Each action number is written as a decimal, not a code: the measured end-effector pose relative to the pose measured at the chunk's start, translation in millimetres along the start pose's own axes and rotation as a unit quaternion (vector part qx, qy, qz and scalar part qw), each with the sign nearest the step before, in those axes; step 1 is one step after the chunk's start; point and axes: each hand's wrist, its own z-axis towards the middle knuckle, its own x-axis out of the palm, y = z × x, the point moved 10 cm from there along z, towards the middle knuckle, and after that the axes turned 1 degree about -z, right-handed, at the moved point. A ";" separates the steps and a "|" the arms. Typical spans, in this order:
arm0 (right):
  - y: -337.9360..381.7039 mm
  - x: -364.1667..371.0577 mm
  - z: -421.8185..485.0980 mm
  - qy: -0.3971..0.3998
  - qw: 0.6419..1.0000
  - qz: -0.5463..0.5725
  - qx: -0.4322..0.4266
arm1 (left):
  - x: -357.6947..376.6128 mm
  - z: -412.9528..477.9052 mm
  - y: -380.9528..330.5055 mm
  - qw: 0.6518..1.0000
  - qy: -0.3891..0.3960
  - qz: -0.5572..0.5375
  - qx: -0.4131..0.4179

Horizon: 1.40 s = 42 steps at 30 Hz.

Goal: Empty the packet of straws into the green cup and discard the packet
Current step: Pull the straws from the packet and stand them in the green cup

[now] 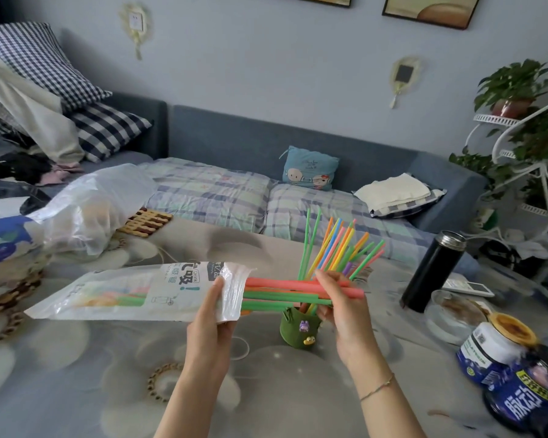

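**Straws half out of the packet, right over the cup**

My left hand [214,314] grips the white, half-clear plastic packet [133,289] near its open mouth, thumb on top and fingers curled underneath. It holds the packet roughly level above the desk [76,374], which is covered by a grey cloth with pale flowers. My right hand [345,311] pinches a bundle of orange-pink and green plastic straws [282,287] that juts sideways out of that mouth. The bundle's other ends sit inside the packet, showing faintly through the plastic.

The small green cup [298,330], with little figures stuck on its front, stands on the desk between my hands, directly under the bundle. The bundle and my right fingers cross over its rim and hide part of it. A spray of coloured straws [339,248] stands in the cup, fanning up and to the right.

To the right of the cup, well apart, is a tall black flask with a silver top [431,273]. Near it sit a clear glass dish [453,314] and some blue-labelled jars [494,346] at the desk's edge. On the left lies a crumpled clear plastic bag [92,210] with a woven mat [146,221] just behind it. Beyond the desk is a blue sofa [266,134] carrying a blue cartoon cushion [309,169].
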 end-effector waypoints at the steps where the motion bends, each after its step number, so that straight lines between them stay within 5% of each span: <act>1: 4.1 -7.7 1.3 -0.027 0.999 0.034 -0.011 | 0.2 0.1 -1.0 1.000 0.002 -0.007 0.001; 5: 10.7 -19.4 4.1 -0.070 0.992 0.100 -0.023 | -2.3 0.5 -3.4 1.000 -0.010 -0.025 0.000; 12: 0.3 25.4 -1.9 0.067 0.996 -0.053 -0.010 | 4.4 -5.1 10.2 1.000 -0.011 -0.009 -0.019; 25: 86.9 -62.8 44.7 -0.097 0.987 -0.007 -0.131 | -5.7 4.0 8.7 0.999 -0.019 -0.025 -0.021; 32: 118.6 -83.9 62.3 -0.123 0.960 -0.132 -0.212 | -6.1 2.0 7.4 0.999 -0.021 -0.018 -0.027; 42: 93.2 -20.3 76.1 -0.018 0.909 -0.363 -0.206 | -3.4 1.0 4.6 1.000 -0.012 -0.020 -0.013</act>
